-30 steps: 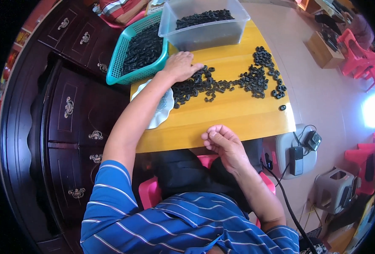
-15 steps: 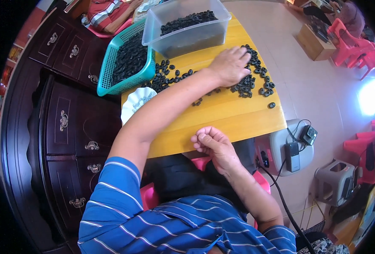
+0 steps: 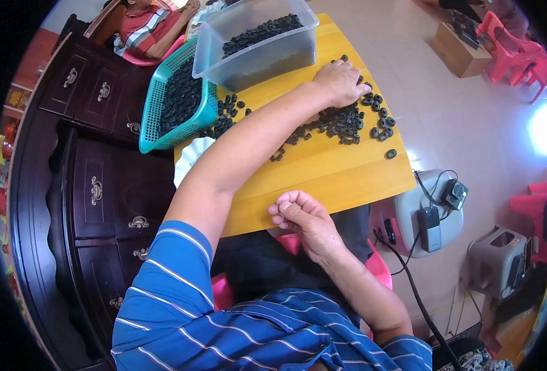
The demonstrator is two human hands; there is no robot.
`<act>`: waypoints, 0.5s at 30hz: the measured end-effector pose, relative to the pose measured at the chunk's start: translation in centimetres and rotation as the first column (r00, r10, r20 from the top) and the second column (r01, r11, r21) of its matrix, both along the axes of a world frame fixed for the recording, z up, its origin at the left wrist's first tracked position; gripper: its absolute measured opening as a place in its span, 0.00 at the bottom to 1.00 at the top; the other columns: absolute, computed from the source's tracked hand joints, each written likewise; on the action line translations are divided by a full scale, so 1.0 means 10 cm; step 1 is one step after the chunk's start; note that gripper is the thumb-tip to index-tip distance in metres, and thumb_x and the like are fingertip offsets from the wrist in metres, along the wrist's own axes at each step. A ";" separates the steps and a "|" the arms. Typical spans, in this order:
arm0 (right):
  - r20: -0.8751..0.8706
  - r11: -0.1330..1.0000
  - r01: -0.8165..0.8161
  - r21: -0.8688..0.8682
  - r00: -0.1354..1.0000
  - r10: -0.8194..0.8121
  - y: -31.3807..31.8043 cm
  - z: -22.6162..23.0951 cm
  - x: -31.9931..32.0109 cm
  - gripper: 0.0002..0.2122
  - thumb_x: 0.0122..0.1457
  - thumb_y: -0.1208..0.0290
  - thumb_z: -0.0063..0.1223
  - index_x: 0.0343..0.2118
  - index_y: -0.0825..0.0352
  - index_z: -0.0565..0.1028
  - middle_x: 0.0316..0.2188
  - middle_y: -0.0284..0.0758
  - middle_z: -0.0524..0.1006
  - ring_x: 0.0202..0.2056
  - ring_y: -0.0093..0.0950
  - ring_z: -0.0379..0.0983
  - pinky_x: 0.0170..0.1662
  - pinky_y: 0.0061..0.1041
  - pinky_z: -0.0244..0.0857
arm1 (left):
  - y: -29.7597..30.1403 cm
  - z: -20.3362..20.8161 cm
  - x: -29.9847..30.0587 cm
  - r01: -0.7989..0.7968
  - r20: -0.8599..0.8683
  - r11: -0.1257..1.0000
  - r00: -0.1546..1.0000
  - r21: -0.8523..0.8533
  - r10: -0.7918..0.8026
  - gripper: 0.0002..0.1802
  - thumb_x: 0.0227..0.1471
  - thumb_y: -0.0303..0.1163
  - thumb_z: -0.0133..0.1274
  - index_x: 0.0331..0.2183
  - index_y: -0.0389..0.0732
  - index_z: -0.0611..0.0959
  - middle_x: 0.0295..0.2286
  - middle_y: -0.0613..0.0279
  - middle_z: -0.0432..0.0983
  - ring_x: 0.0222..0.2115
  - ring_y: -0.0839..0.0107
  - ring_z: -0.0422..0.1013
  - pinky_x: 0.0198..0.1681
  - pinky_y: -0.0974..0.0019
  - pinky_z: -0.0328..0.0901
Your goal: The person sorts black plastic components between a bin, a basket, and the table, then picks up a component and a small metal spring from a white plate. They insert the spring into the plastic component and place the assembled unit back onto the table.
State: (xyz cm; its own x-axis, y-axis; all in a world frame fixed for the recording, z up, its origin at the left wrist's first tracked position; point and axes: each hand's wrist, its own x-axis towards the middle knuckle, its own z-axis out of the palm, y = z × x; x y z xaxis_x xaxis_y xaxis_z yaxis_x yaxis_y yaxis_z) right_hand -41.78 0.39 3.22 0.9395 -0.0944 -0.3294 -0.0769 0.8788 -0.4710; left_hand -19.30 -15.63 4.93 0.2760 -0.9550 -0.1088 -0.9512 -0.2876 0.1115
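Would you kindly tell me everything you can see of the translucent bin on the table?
The translucent bin is a rectangular, open-topped box, seemingly plastic, with a projecting rim. It stands upright on the far part of the yellow table and holds small black pieces. Its near left corner overlaps the green basket in view, so whether they touch is unclear.

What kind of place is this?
Probably a home room used for small-parts work: a dark drawer cabinet, pink plastic chairs, and a yellow table with loose black pieces.
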 end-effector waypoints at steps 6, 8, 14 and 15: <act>-0.001 1.000 -0.009 0.011 1.000 0.009 0.00 -0.02 -0.01 0.04 0.66 0.71 0.51 0.41 0.64 0.74 0.36 0.32 0.79 0.34 0.17 0.75 0.41 0.16 0.69 | 0.24 0.21 0.28 0.160 0.102 0.947 0.985 -0.277 -0.137 0.26 0.58 0.44 0.49 0.50 0.33 0.74 0.47 0.45 0.72 0.51 0.51 0.67 0.57 0.53 0.62; 0.005 1.000 -0.003 0.014 1.000 0.003 0.00 -0.02 -0.01 0.05 0.66 0.71 0.51 0.41 0.64 0.74 0.36 0.32 0.79 0.34 0.17 0.75 0.41 0.16 0.69 | 0.45 0.53 0.33 0.170 0.238 0.851 0.970 -0.497 -0.055 0.23 0.55 0.39 0.53 0.50 0.38 0.75 0.47 0.47 0.73 0.51 0.51 0.68 0.55 0.54 0.63; 0.004 1.000 -0.009 -0.018 1.000 0.009 0.05 0.02 0.01 0.06 0.66 0.68 0.50 0.41 0.64 0.73 0.36 0.30 0.79 0.33 0.14 0.71 0.36 0.13 0.64 | 0.98 0.98 1.08 0.200 0.435 0.692 0.882 -0.693 0.181 0.29 0.48 0.48 0.60 0.50 0.44 0.78 0.45 0.55 0.75 0.48 0.55 0.72 0.50 0.54 0.69; -0.001 1.000 -0.014 -0.022 1.000 0.014 0.05 0.01 0.01 0.06 0.66 0.68 0.50 0.41 0.64 0.73 0.36 0.30 0.79 0.33 0.14 0.71 0.36 0.13 0.65 | 1.08 0.94 1.20 0.079 0.415 0.780 0.878 -0.621 0.241 0.37 0.42 0.58 0.62 0.50 0.43 0.79 0.44 0.54 0.77 0.47 0.55 0.74 0.49 0.56 0.69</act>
